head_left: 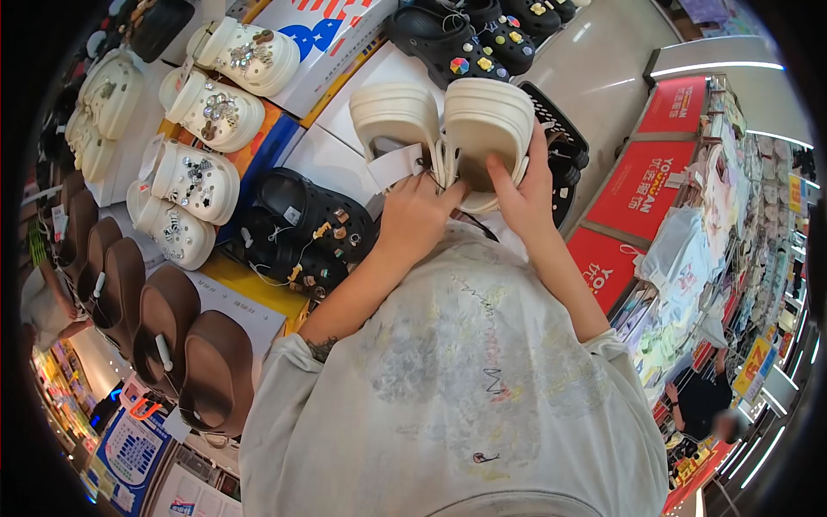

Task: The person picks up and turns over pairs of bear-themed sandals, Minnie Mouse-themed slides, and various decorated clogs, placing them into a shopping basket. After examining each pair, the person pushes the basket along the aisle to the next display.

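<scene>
A pair of cream clogs (488,116) is held up in front of me, toes pointing away, with a white tag (395,166) hanging at the left shoe. My left hand (415,211) is closed at the heel straps between the two shoes; exactly what its fingers pinch is partly hidden. My right hand (524,194) grips the right shoe's heel side, thumb inside the opening and fingers along the outer edge. Black clogs with charms (314,233) lie just left of my left forearm.
White charm-covered clogs (196,183) and brown clogs (164,323) line the display at left. More black clogs (465,43) stand beyond my hands, near a black basket (564,138). Red signs (631,177) and clothing racks are right. A person (705,398) is at lower right.
</scene>
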{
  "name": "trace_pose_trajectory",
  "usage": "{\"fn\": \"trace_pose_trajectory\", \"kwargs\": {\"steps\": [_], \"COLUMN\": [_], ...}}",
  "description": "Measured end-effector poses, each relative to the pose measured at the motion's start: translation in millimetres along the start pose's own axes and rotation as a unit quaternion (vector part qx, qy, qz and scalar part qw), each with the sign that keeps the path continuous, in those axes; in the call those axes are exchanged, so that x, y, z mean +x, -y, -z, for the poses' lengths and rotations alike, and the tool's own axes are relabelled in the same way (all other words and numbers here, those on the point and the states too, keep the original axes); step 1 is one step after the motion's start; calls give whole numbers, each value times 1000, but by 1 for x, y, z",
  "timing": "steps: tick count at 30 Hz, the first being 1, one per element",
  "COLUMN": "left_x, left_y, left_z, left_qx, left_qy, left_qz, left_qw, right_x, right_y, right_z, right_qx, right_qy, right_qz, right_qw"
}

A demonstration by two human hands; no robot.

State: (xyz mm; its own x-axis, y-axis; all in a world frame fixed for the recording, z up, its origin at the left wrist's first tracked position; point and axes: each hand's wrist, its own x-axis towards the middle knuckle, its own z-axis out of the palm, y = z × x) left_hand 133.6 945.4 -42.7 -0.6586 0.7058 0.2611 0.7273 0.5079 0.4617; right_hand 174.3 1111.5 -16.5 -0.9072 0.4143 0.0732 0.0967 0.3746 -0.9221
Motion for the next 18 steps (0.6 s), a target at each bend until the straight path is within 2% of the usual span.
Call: {"fn": "trace_pose_trajectory", "kwargs": {"steps": [6, 11, 13, 15, 18], "left_x": [-3, -2, -3, -1, 1], "left_y": [-4, -2, -1, -2, -2], "left_z": [1, -4, -6, -4, -6], "left_qx": [39, 45, 13, -3, -30], "left_qy": [48, 47, 58, 64, 61], "left_qz": [6, -9, 7, 17, 33], "left_qw": [998, 998, 998, 998, 997], "right_x": [-10, -9, -8, -8, -7], "right_y": [-31, -35, -35, -35, -35], "right_z": [-7, -5, -6, -9, -6], "right_qx": [116, 105, 90, 149, 112], "right_qy": [-1, 7, 16, 9, 22], "right_qz": [-29, -3, -4, -32, -25], "right_qw": [993, 994, 996, 988, 993]}}
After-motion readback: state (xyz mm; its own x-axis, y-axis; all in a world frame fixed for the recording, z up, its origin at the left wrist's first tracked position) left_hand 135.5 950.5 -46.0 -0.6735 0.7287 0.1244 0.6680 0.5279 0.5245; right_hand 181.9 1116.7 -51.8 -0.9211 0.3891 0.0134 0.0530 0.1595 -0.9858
